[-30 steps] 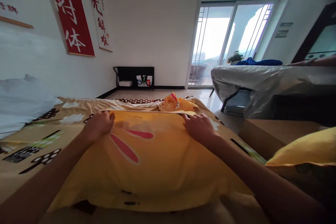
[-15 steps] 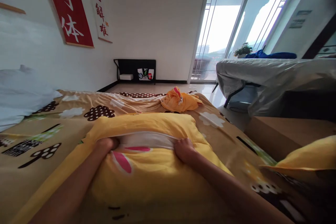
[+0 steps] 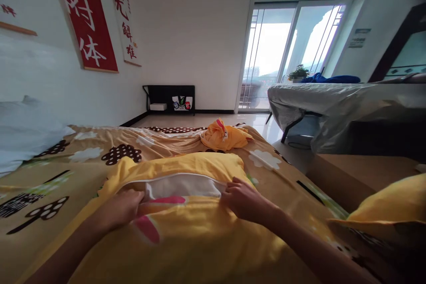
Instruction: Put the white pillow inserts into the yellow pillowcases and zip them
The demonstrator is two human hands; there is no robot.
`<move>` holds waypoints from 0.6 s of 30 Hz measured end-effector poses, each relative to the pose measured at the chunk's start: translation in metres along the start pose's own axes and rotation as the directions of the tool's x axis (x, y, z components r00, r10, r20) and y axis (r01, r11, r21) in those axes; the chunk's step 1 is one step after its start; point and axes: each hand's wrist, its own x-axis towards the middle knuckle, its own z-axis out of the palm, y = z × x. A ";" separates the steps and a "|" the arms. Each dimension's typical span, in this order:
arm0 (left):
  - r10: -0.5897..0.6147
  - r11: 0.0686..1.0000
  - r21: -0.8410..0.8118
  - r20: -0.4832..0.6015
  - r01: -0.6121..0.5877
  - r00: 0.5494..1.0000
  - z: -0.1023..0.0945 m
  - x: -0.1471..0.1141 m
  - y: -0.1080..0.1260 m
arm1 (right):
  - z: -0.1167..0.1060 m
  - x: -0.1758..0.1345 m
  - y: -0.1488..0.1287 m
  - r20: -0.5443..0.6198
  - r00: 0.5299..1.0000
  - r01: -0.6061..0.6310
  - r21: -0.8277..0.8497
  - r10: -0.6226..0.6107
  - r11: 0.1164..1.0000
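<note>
A yellow pillowcase (image 3: 196,226) with pink ear shapes lies on the bed in front of me. Its opening gapes across the middle, and a white pillow (image 3: 183,185) shows inside. At the left end of the opening my left hand (image 3: 124,206) is closed on the pillowcase's edge. My right hand (image 3: 238,197) grips the edge at the right end, knuckles up. The fingertips of both hands are partly hidden by the cloth.
A crumpled orange-yellow cloth (image 3: 224,135) lies at the bed's far side. White bedding (image 3: 29,128) is at the left. On the right are a cardboard box (image 3: 359,171), another yellow pillow (image 3: 394,202) and a plastic-covered table (image 3: 333,93). A black shelf (image 3: 166,93) stands by the wall.
Both hands have come up out of the opening's corners, and more of their backs shows. The opening is pulled wider toward me, baring more white pillow. The view has tilted up slightly.
</note>
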 end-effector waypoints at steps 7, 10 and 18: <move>0.165 0.983 -0.010 -0.392 -0.184 0.905 -0.025 0.046 0.083 | 0.017 0.068 0.055 -0.311 0.851 -0.262 0.449 0.424 0.854; 0.078 0.993 -0.056 -0.307 -0.100 0.949 0.008 0.080 0.080 | 0.073 0.084 0.077 -0.055 0.876 -0.384 0.520 0.478 0.763; 0.061 0.992 -0.092 -0.237 -0.085 0.970 0.066 0.092 0.043 | 0.137 0.063 0.138 0.142 0.766 -0.607 0.478 0.626 0.635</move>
